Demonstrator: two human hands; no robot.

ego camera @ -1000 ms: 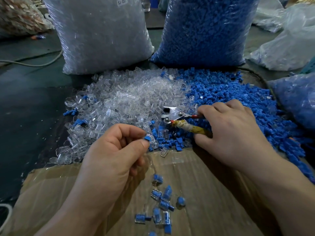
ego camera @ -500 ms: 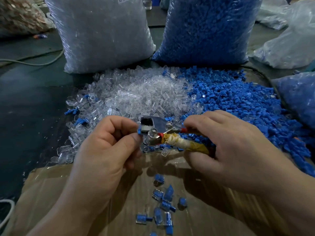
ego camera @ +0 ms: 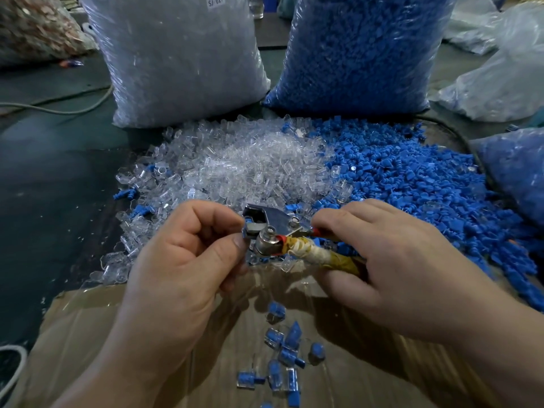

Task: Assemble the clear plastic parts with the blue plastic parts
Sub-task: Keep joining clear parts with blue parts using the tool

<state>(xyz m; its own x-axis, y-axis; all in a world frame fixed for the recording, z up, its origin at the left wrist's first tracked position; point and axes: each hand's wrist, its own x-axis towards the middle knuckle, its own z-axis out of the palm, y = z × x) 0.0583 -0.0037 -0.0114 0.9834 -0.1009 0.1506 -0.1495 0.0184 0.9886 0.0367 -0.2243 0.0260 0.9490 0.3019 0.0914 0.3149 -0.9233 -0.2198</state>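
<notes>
Moved leftward, metal tool (ego camera: 272, 228) meets blue part (ego camera: 245, 231), pinched in left hand (ego camera: 182, 254)

A white sticker (ego camera: 215, 1) on the sack of clear parts (ego camera: 179, 57) reads, seemingly, "SJ 017".

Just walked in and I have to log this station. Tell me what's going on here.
A person is assembling small plastic parts by hand. The left hand pinches a small blue piece at the metal head of a hand tool, whose taped handle the right hand grips. Behind lie a pile of clear parts and a pile of blue parts. A few joined pieces lie on the cardboard in front.
</notes>
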